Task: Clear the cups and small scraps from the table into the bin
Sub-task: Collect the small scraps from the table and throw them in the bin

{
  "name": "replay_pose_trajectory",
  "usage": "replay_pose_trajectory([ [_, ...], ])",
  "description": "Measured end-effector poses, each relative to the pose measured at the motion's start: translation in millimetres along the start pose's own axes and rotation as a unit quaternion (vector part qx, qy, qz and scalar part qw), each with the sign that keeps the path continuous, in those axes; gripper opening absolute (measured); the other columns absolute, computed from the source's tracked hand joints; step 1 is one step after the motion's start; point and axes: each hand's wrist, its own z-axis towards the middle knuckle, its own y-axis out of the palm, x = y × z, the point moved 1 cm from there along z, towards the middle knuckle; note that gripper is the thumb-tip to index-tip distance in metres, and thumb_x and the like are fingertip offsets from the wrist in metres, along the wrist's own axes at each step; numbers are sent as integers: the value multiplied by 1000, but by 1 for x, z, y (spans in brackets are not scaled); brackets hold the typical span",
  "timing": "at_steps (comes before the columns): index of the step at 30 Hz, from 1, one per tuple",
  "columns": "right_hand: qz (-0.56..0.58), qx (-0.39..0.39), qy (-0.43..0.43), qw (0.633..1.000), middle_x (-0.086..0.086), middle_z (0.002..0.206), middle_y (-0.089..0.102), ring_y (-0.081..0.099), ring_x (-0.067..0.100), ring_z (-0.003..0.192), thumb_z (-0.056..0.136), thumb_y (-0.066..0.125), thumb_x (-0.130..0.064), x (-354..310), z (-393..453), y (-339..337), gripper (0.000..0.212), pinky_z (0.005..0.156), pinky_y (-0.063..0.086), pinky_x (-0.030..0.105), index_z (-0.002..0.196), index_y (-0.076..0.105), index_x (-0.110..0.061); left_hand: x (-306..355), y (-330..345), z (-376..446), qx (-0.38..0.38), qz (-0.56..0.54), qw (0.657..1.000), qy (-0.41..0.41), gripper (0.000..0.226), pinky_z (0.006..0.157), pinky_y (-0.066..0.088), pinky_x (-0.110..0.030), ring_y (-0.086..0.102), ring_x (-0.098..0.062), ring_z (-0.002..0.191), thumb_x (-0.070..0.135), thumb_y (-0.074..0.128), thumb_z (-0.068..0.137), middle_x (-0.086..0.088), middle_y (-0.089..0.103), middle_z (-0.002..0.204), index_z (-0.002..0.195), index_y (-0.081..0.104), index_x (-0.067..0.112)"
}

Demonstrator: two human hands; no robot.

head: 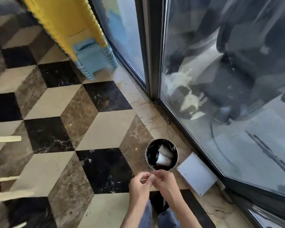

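Head: hands (152, 182) near bin (148, 159).

Cups (164, 155) in bin (147, 159), hands (155, 183) just before.

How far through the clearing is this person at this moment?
Done: at least one white cup already lies in the bin on the floor. In hand: the left hand and right hand meet just short of the bin, pinching a thin scrap between the fingers, not yet dropped. Left: unclear, since the table is out of view.
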Motion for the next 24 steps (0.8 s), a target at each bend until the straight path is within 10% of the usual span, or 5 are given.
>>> replay_pose_trajectory([
  [18,73,108,147,981,14,87,73,72,34,92,87,60,-8,215,262,-5,24,90,57,55,108,70,-3,-165,174,262,-127,85,988,13,2,78,58,-28,73,-17,83,22,74,84,2,74,82,83,72,23],
  [24,60,105,139,983,-1,72,69,62,17,70,89,56,-12,222,299,2,17,78,53,43,93,72,-6,-175,188,295,-105,108,988,25,16,79,55,-23,71,-10,87,30,72,86,5,73,88,95,72,16],
])
